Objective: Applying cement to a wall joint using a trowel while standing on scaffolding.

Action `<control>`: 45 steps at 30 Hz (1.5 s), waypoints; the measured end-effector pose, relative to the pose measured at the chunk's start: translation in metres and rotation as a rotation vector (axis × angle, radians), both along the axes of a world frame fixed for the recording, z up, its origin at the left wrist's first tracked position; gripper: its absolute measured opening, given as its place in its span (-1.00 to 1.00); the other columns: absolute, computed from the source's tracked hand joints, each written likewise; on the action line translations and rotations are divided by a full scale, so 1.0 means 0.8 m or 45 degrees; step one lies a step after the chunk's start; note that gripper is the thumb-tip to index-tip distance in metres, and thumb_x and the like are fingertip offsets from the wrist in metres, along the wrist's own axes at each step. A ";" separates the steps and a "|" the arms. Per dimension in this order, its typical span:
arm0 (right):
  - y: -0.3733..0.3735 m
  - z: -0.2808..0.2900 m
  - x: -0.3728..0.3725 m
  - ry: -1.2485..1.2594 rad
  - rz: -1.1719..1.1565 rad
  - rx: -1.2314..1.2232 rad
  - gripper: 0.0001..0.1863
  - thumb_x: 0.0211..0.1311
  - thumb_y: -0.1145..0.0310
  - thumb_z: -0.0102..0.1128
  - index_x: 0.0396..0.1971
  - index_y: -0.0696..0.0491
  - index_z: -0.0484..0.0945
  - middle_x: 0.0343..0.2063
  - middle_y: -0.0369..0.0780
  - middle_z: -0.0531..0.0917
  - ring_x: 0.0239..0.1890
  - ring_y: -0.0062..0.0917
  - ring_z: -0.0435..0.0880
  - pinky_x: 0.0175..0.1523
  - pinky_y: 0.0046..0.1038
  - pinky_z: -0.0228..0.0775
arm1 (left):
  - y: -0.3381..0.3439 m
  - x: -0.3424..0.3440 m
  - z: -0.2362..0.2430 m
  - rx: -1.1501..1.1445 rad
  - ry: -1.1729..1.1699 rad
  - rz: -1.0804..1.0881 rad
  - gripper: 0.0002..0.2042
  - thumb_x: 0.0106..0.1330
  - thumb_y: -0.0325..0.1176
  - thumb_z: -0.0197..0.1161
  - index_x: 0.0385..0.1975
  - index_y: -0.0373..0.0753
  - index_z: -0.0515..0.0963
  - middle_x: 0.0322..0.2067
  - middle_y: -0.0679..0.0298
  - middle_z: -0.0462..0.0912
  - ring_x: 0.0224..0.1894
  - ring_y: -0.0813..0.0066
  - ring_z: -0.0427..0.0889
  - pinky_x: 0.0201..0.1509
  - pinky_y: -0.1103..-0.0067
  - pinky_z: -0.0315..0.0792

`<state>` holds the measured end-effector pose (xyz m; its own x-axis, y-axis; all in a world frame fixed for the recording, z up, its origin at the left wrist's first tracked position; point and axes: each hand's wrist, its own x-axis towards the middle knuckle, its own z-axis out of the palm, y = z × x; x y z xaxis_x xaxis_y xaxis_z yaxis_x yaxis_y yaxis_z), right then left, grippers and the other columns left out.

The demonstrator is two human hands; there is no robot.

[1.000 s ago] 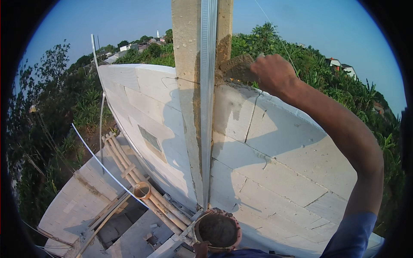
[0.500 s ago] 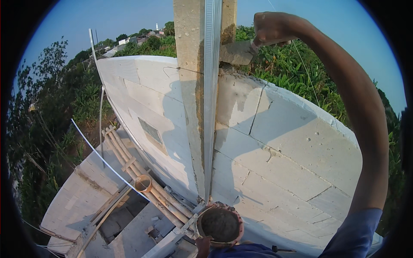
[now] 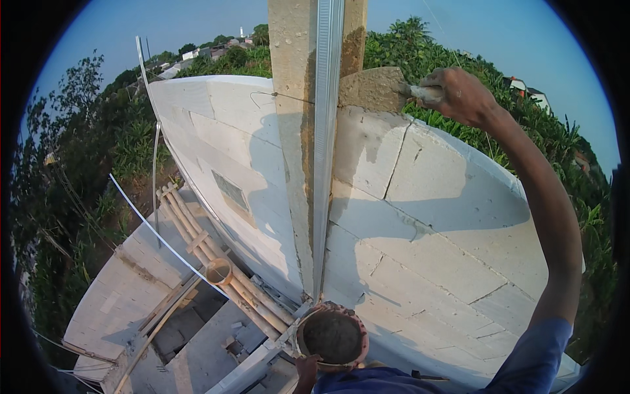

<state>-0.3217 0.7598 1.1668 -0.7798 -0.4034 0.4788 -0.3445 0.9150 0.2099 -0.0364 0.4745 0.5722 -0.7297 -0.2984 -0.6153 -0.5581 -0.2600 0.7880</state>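
Note:
My right hand (image 3: 464,98) grips a trowel handle (image 3: 425,93); the mortar-coated blade (image 3: 373,90) is at the top of the white block wall (image 3: 433,253), just right of a concrete column (image 3: 293,177). A ribbed metal strip (image 3: 326,164) runs up the column. At the lower centre my left hand (image 3: 308,364) is closed on the rim of a round bucket (image 3: 359,354), which holds dark wet mortar (image 3: 330,336).
Lower left: bamboo poles (image 3: 190,230) with a brown cylindrical container (image 3: 220,270), a white pipe (image 3: 138,207), a lower block wall (image 3: 121,292) and an open drop with rubble (image 3: 234,349). Trees and distant rooftops lie beyond the wall.
My right hand rose half a second ago and has since come down and rightward, the trowel blade now tilted differently against the column. My left hand stays at the bucket.

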 end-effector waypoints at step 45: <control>-0.085 -0.735 0.247 -1.675 0.110 -0.189 -0.62 0.05 0.10 0.22 -0.27 0.10 0.60 -0.32 -0.01 0.66 -0.20 -0.16 0.65 -0.05 -0.22 0.47 | 0.036 0.072 0.043 -0.091 0.161 0.122 -0.84 -0.13 -0.40 0.24 -0.71 -0.41 0.52 -0.67 0.28 0.52 -0.60 0.53 0.46 -0.49 0.55 0.34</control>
<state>-0.1242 0.6915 0.5785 -0.6675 -0.4849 -0.5651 -0.2709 0.8651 -0.4222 0.0215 0.5036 0.6063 -0.7661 -0.4099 -0.4951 -0.4286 -0.2483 0.8687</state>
